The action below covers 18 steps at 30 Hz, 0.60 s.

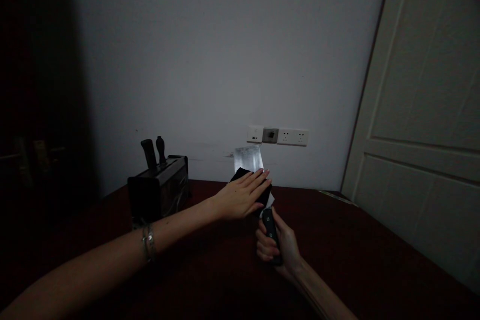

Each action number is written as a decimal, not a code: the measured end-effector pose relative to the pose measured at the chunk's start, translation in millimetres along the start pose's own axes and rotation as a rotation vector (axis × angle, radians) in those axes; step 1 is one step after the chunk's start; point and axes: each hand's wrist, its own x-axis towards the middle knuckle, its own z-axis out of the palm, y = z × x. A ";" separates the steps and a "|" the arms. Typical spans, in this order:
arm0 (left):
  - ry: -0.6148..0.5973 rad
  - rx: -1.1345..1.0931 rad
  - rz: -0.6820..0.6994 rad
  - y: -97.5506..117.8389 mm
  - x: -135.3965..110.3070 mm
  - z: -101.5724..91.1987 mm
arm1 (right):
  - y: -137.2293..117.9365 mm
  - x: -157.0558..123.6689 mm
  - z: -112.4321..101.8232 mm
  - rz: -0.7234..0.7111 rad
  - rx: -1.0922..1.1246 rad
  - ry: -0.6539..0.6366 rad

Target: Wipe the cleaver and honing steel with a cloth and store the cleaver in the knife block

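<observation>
My right hand [281,245] is wrapped round the black riveted handle [269,225] of a cleaver. Its broad, shiny blade [249,158] points up and away from me. My left hand [242,195] lies across the blade's lower part with fingers stretched out, holding a black cloth [240,174] against it. The hand and cloth hide the middle of the blade. A small whitish piece of the blade [270,201] shows just above the handle; its exact shape is hard to make out.
A dark knife block [161,185] stands at the left on the dark red table [322,240], with two black handles [155,152] sticking out. Behind are a pale wall and wall sockets [293,137]. A white panelled door [423,160] rises at the right. The light is dim.
</observation>
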 end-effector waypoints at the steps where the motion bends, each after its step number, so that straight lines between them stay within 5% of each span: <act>1: 0.001 0.002 -0.002 1.0 0.1 0.1 | -0.4 -0.2 -0.1 -0.003 -0.005 0.007; 7: 0.050 0.007 -0.083 1.3 -1.0 5.8 | 2.5 -1.0 1.7 0.016 -0.001 0.003; 13: 0.153 0.064 -0.429 -25.2 9.8 13.0 | 15.0 0.7 4.1 0.057 0.033 -0.024; 18: 0.140 0.074 -0.401 5.0 13.1 15.8 | 7.1 0.5 2.0 -0.008 0.049 -0.031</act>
